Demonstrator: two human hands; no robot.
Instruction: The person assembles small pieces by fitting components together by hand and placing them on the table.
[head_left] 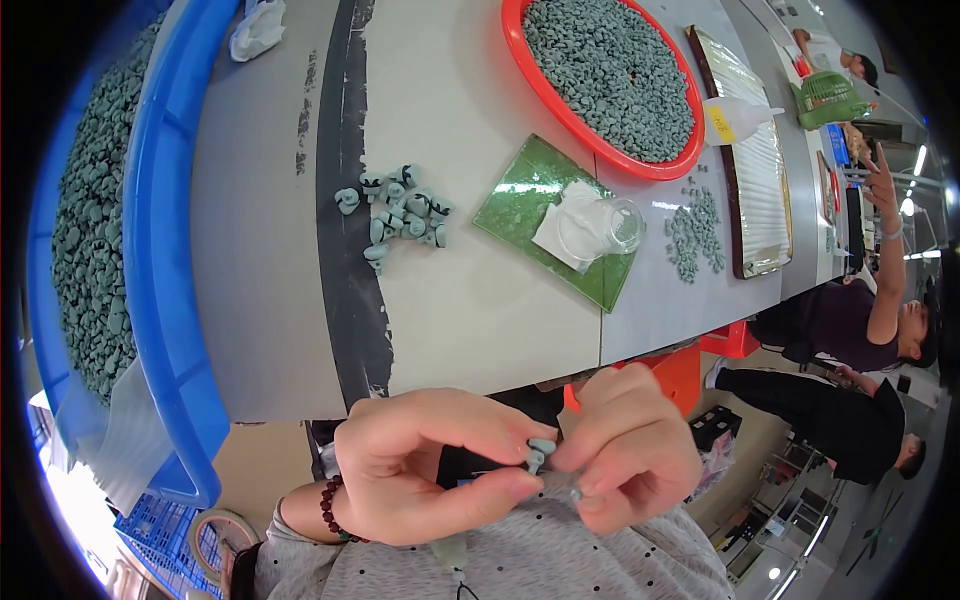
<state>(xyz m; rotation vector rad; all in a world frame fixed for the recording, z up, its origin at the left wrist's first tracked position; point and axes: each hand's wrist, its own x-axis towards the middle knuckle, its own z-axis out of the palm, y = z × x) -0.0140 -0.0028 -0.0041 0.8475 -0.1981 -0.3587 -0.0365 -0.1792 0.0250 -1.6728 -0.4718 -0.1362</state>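
Note:
Close to my body, in front of a speckled grey shirt, both hands meet over a small grey-green moulded piece [541, 452]. My left hand [425, 465], with a dark bead bracelet at the wrist, pinches that piece between thumb and fingertips. Beside it, my right hand [635, 450] is curled closed; a tiny grey-green bit [575, 493] shows at its fingertips, too small to name. On the table beyond lies a cluster of similar grey-green pieces with black parts [405, 212]. Right of them is a green board [515, 200] bearing white tissue [572, 215] and a clear round dish [622, 228].
A red basin [518, 60] full of small grey-green parts stands far right of centre, near loose tiny parts [695, 235], a squeeze bottle [735, 120] and a ribbed white tray [760, 200]. A large blue tub [170, 220] of parts is left. Other people [850, 315] are at right.

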